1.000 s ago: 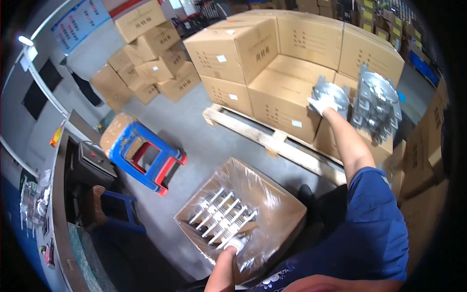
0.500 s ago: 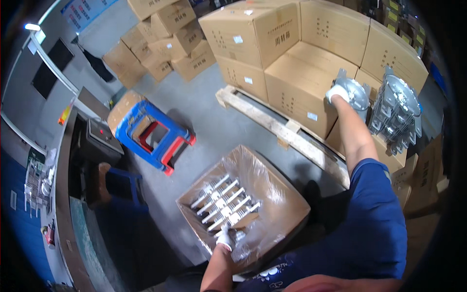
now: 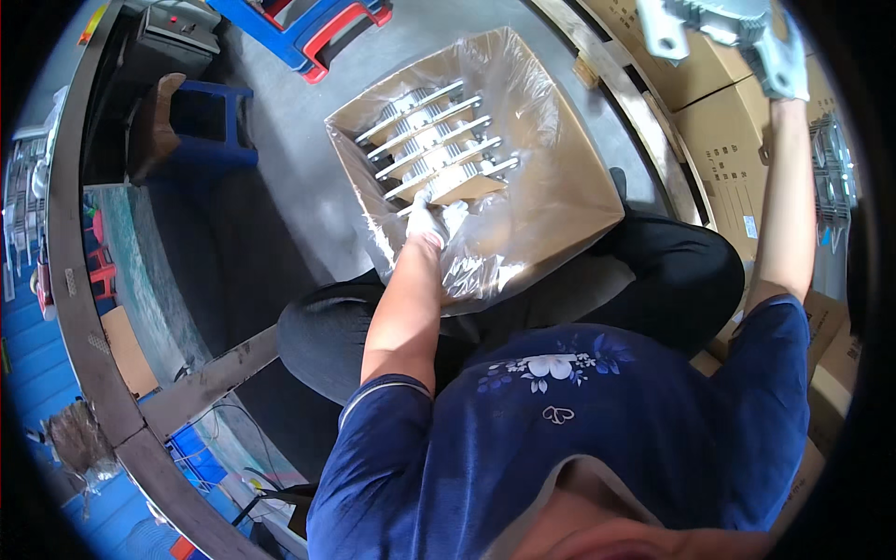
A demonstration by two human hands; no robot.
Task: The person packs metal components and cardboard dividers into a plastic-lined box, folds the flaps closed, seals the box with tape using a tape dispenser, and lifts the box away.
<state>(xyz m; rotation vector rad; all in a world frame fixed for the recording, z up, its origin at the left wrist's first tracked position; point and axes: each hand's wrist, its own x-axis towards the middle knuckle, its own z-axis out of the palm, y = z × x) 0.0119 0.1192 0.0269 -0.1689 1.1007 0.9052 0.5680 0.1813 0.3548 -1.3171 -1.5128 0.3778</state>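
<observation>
My left hand (image 3: 430, 224), in a white glove, reaches into an open cardboard box (image 3: 569, 177) lined with clear plastic. Its fingers and thumb close on the near end of a brown cardboard sheet (image 3: 471, 189). Just beyond that sheet, several silver finned metal castings (image 3: 431, 135) stand in a row at the box's left side. At the top right, my gloved right hand (image 3: 786, 79) grips another silver metal casting (image 3: 723, 21), raised beside the stacked cartons. That casting is partly cut off by the upper edge, and some of my fingers are hidden.
A wooden pallet (image 3: 644, 89) bearing cartons (image 3: 723, 154) runs along the right. More metal castings (image 3: 831, 173) stand at the far right. A blue and red stool (image 3: 313, 33) is beyond the box, and a workbench frame (image 3: 70, 243) lines the left.
The view has tilted down toward my body. My right hand has lifted a casting from beside the stack on the cartons. My left hand stays at the cardboard sheet in the box.
</observation>
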